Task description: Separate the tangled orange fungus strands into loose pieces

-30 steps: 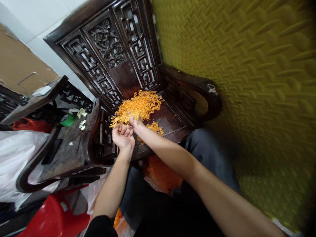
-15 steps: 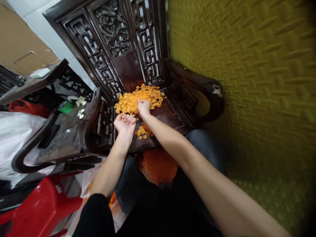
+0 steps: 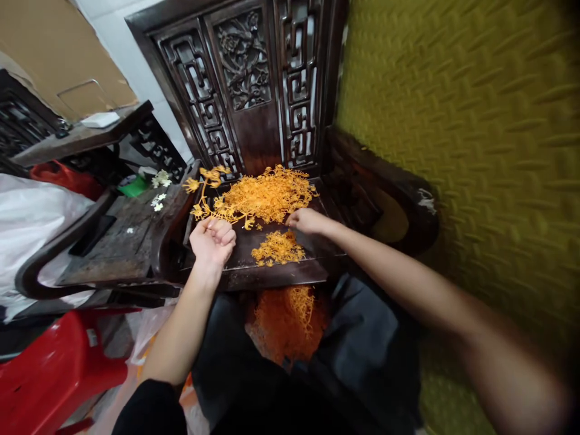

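Observation:
My left hand (image 3: 212, 239) is closed in a fist on an orange plastic flower sprig (image 3: 205, 196), whose branching stem and small blooms stick up beyond the fingers. My right hand (image 3: 309, 221) is at the right front edge of a heap of orange plastic flower pieces (image 3: 272, 192); its fingers are bent together, and anything between them is too small to make out. Closer to me lies a smaller cluster of the same orange pieces (image 3: 278, 249). Both piles rest on the dark wooden seat of a carved chair (image 3: 244, 246).
Below the seat, between my knees, is a reddish-orange mass (image 3: 281, 323) with orange pieces on it. To the left are a wooden chair (image 3: 122, 241) bearing white flowers (image 3: 157, 202) and green tape (image 3: 133, 185), white bags (image 3: 36, 223) and a red plastic stool (image 3: 67, 362).
My right hand has moved right, off the heap's middle to its edge. My left hand has shifted slightly left, with the sprig now showing plainly. The view has swung a little.

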Available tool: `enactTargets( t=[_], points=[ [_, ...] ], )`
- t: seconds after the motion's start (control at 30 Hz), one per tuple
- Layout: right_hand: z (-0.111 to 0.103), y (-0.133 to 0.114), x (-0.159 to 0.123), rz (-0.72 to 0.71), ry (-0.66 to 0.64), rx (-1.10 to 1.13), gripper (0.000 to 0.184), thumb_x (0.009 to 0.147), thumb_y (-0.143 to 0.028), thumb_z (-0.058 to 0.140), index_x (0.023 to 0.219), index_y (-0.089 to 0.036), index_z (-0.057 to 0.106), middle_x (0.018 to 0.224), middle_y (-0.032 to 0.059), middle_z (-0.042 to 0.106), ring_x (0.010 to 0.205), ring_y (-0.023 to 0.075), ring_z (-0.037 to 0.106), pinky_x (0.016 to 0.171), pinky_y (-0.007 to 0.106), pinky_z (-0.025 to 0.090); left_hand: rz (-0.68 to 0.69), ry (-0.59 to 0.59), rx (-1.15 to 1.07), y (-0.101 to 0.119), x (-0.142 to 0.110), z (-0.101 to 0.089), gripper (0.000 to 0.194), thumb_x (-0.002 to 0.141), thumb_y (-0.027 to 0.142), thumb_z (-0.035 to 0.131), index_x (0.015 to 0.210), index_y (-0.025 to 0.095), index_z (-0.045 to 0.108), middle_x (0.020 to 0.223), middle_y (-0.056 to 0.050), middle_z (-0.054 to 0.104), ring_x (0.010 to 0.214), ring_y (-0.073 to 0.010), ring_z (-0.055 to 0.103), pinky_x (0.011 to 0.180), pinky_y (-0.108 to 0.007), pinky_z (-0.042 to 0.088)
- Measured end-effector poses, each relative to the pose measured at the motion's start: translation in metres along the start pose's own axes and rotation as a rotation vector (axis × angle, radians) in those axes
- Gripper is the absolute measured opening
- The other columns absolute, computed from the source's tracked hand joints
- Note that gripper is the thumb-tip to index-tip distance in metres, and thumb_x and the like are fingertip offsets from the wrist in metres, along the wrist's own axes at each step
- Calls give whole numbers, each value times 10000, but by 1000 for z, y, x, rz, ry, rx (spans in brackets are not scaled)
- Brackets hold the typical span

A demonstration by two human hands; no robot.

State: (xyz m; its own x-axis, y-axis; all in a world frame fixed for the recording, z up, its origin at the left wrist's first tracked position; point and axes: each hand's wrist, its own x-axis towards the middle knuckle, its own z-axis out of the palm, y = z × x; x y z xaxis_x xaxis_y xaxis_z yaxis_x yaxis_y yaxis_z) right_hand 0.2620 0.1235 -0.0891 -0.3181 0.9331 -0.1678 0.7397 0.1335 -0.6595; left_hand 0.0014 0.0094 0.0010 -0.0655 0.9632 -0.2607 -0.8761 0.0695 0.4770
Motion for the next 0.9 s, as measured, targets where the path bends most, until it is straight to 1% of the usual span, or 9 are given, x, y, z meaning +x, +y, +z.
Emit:
enactTargets(
  t=[0.1, 0.2, 0.3, 0.37, 0.43, 0.57, 0.7, 0.77, 0.9],
  points=[
    [27, -16, -7, -139, -158, -43, 369, 754, -181, 805, 1120, -229, 820, 1174, 90, 785, 1171, 268, 707, 1025, 301, 510, -30, 4, 19, -6, -1, 3, 331, 933, 155, 398, 677, 233, 202, 522, 81, 195, 368, -61, 230, 363, -213, 153],
    [32, -32, -11, -268, -171, 46, 734, 632, -342, 929, 1315, -167, 723, 1418, 176, 653, 1389, 358, 557, 1149, 416, 453, -31, -11, 46, -12, -1, 4, 327, 934, 157, 392, 677, 230, 205, 523, 79, 196, 370, -60, 233, 369, -215, 147],
    [30, -50, -16, -326, -293, 514, 652, 854, -673, 662, 1228, -140, 706, 1294, 181, 719, 1145, 293, 718, 909, 396, 601, -19, -30, 88, -19, -1, 6, 323, 925, 164, 408, 671, 227, 220, 521, 79, 194, 369, -64, 232, 375, -220, 137],
    [31, -61, -20, -306, -375, 784, 575, 946, -677, 506, 1041, -143, 697, 1027, 140, 783, 826, 214, 765, 654, 306, 596, -5, -28, 111, -22, -1, 9, 327, 919, 173, 422, 666, 228, 222, 520, 79, 193, 370, -67, 232, 376, -223, 131],
    [33, -66, -24, -299, -353, 822, 424, 950, -559, 572, 864, -150, 649, 762, 68, 740, 594, 153, 691, 530, 249, 517, 36, -17, 108, -22, -2, 11, 334, 914, 176, 432, 665, 229, 216, 519, 80, 193, 370, -67, 233, 374, -224, 136],
    [30, -58, -26, -401, -141, 401, 256, 952, -257, 589, 720, -157, 633, 606, 1, 648, 519, 111, 581, 598, 244, 447, 37, 31, 72, -21, -1, 13, 328, 906, 155, 422, 675, 231, 203, 522, 80, 194, 370, -64, 237, 370, -218, 158],
    [19, -39, -21, -487, 38, -63, 232, 973, -226, 577, 822, -151, 737, 771, 69, 737, 715, 167, 649, 747, 281, 432, -36, 164, 88, -26, 3, 15, 328, 869, 144, 433, 679, 242, 183, 512, 85, 158, 351, -70, 208, 354, -224, 130],
    [11, -24, -19, -428, 63, -229, 218, 976, -239, 574, 927, -137, 760, 885, 117, 762, 817, 206, 683, 789, 291, 437, -14, 206, 96, -24, 3, 17, 332, 857, 151, 444, 679, 245, 180, 508, 88, 150, 342, -70, 193, 345, -225, 113],
    [-5, 13, -21, -209, 70, -438, 256, 968, -228, 572, 1036, -102, 784, 996, 181, 765, 932, 259, 708, 843, 306, 462, 107, 169, 63, -11, 0, 19, 341, 875, 171, 464, 681, 240, 192, 511, 89, 158, 340, -66, 197, 340, -218, 125]
  ],
)
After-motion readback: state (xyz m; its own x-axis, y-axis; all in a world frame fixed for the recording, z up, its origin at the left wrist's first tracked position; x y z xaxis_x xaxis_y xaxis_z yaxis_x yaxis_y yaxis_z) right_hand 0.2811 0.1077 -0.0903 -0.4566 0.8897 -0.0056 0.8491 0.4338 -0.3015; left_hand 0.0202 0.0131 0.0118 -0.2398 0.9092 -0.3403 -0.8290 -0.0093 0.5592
